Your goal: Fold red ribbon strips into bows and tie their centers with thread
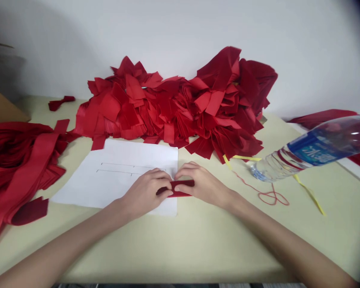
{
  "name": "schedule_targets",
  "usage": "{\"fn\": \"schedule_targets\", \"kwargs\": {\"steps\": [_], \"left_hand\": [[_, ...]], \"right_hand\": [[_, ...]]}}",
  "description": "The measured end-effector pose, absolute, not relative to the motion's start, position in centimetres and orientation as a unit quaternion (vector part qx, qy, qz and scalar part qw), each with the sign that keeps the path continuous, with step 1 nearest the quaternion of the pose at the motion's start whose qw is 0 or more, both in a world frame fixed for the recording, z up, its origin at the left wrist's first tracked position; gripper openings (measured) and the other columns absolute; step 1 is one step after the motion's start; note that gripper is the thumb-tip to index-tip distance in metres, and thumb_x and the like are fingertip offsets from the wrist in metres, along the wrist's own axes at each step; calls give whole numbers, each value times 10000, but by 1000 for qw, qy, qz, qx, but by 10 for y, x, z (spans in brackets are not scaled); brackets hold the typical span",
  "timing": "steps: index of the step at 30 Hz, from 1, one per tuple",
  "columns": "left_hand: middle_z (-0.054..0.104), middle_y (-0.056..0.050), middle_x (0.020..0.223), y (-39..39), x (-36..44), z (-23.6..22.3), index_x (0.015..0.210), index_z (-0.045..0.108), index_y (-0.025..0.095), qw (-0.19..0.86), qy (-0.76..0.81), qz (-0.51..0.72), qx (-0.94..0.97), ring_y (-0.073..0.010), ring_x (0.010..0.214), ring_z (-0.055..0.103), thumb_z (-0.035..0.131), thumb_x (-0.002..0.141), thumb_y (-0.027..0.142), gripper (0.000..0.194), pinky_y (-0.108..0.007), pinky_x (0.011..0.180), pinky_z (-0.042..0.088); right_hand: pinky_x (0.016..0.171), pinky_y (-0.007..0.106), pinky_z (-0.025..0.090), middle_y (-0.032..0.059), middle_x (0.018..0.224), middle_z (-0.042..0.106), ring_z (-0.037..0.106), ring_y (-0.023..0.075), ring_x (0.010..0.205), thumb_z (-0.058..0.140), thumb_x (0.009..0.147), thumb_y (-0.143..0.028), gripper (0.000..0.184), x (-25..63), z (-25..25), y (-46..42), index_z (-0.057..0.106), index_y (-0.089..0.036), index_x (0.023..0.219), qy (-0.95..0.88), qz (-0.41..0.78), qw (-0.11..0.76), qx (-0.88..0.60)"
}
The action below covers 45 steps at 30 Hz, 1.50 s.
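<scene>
A folded strip of red cloth (pixel 180 189) lies across the right edge of a white paper sheet (pixel 84 178) on a pale cream surface (pixel 180 250), held between both hands. At far left, a piece of cardboard (pixel 0 106) sits behind a loose pile of red cloth strips (pixel 15 168). The paper carries two thin drawn lines. The left hand (pixel 144 193) has its fingers clamped on the strip's left end, and the right hand (pixel 204 185) has its fingers clamped on the right end, the two sets almost touching. Behind them, a large heap of red cloth pieces (pixel 171 106) rises against a white wall (pixel 303 52). Further right lie a thin red thread (pixel 273 197), a yellow ribbon (pixel 309 195) and a clear plastic water bottle (pixel 318 150) with a blue label.
</scene>
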State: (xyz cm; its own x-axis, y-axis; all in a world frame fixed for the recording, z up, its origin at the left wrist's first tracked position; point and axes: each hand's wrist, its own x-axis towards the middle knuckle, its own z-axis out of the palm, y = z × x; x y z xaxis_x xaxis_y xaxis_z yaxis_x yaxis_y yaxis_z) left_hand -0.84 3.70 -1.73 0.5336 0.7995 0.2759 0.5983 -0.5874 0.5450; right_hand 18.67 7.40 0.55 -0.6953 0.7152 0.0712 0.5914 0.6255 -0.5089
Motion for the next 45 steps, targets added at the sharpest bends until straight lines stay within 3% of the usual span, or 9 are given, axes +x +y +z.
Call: {"fn": "schedule_targets", "kwargs": {"steps": [3,7,14,21,27,30,37,45], "left_hand": [[659,-16,867,37,-8,-17,734,650,199,198,411,256,852,-175,843,568,528,818,163,153,-342,778,465],[662,-12,852,36,-7,-15,736,653,198,202,414,250,852,-171,830,568,526,821,162,158,-335,771,460],[669,10,780,46,-6,-5,668,642,212,238,418,206,852,-162,775,578,511,797,163,191,-315,726,454],[648,-4,711,64,8,3,728,593,201,269,480,158,820,-174,659,602,536,715,158,72,-286,580,421],[619,-10,704,62,6,2,732,546,190,275,489,128,818,-166,636,573,528,751,210,33,-274,542,390],[610,-21,748,59,5,-1,754,512,188,266,496,129,817,-171,663,554,504,785,229,52,-281,553,386],[560,-38,708,52,7,-2,698,488,180,164,516,103,834,-212,718,521,494,824,283,163,-323,607,388],[548,-32,774,52,5,-3,750,524,184,200,465,121,854,-200,793,509,456,852,221,128,-337,714,409]], "right_hand": [[836,324,430,13,920,609,522,173,926,659,730,-255,143,186,8,70,625,-217,864,-889,234,143,-368],[857,318,422,24,897,592,494,170,935,606,776,-196,13,184,7,62,611,-198,787,-901,225,167,-332],[772,298,445,35,761,573,456,184,905,590,794,-199,106,184,3,55,667,-207,720,-900,210,163,-346],[677,287,426,30,684,579,452,178,812,559,803,-158,167,182,2,50,640,-188,660,-902,201,151,-351],[713,273,410,-2,671,597,481,144,760,581,791,-157,111,182,5,61,619,-189,691,-882,249,158,-366],[719,270,406,-8,732,612,492,139,775,568,798,-147,75,182,5,69,613,-200,771,-865,250,179,-397],[758,286,404,-1,728,600,505,149,799,596,757,-99,88,182,-2,75,583,-182,733,-885,226,137,-382],[833,307,384,-8,769,621,528,142,826,571,752,-74,111,179,5,76,548,-180,728,-898,240,124,-346]]}}
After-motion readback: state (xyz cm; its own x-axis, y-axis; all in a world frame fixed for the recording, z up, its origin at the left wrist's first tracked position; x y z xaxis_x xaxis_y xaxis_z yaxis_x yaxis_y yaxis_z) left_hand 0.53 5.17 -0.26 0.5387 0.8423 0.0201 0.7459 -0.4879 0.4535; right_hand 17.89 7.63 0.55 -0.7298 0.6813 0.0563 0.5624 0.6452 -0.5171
